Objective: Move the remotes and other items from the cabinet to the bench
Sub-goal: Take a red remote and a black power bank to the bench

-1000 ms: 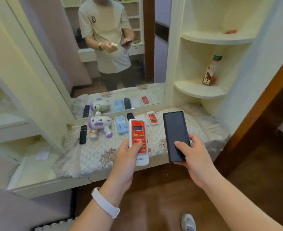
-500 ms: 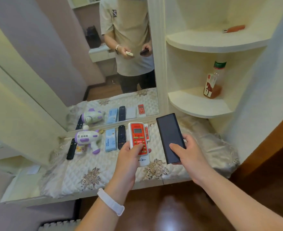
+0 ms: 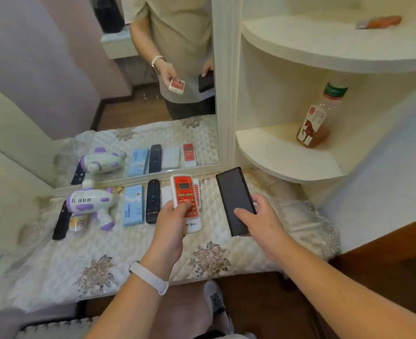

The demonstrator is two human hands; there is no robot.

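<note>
Left hand (image 3: 171,222) grips remote (image 3: 186,203) — right hand (image 3: 260,222) holds slab (image 3: 235,200).

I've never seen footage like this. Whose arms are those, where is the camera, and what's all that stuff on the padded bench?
There is no machine here: these are a person's two bare hands, filmed by one wide-angle camera worn on the head, looking forward and down. That is why both forearms reach in from below, and the mirror shows the person. The left hand holds a red-and-white remote; the right hand holds a flat black device, both over the quilted bench. On the bench lie a slim black remote, a white-and-purple toy gun, a blue box and a wider black remote. A bottle stands on the corner shelf at the right.
</note>
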